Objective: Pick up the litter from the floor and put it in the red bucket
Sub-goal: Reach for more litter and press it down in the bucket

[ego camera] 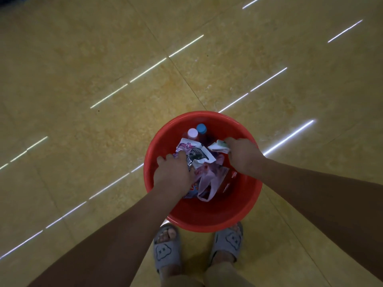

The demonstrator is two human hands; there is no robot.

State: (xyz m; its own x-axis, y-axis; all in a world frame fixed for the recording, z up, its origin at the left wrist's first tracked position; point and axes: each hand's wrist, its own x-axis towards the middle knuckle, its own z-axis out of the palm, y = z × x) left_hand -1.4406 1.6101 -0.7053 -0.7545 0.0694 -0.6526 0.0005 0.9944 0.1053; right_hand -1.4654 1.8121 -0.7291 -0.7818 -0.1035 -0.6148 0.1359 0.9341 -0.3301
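The tiled floor (103, 79) is filling most of the view and is showing no loose litter in the visible area. The red bucket (244, 210) is standing on it directly ahead of two grey slippers (166, 249). Both forearms are reaching down into the bucket mouth.

The left hand (173, 172) is working over the near-left side of the bucket; its fingers (182, 155) are curling down onto a crumpled wrapper (196, 154), which is lying on top of the heap. The right hand (243, 156) is working at the far-right side; it is gripping a white-and-green scrap (219, 147) just inside the rim, though its fingertips are hiding behind the knuckles, so the exact pinch cannot be told.

Below these, a pink plastic bag (205, 183) and a red packet (228, 179) are resting on the bucket floor. Two bottles are leaning against the far wall, showing a pink cap (192, 132) and a blue cap (201, 128).

Handling judgement: the wrapper, scrap and bag are likely behaving as light, soft, crushable items and are springing back when released. Take hold at a bunched fold, not a slick flat face. Grasp bottles round the body; they are probably stiffer and smoother.
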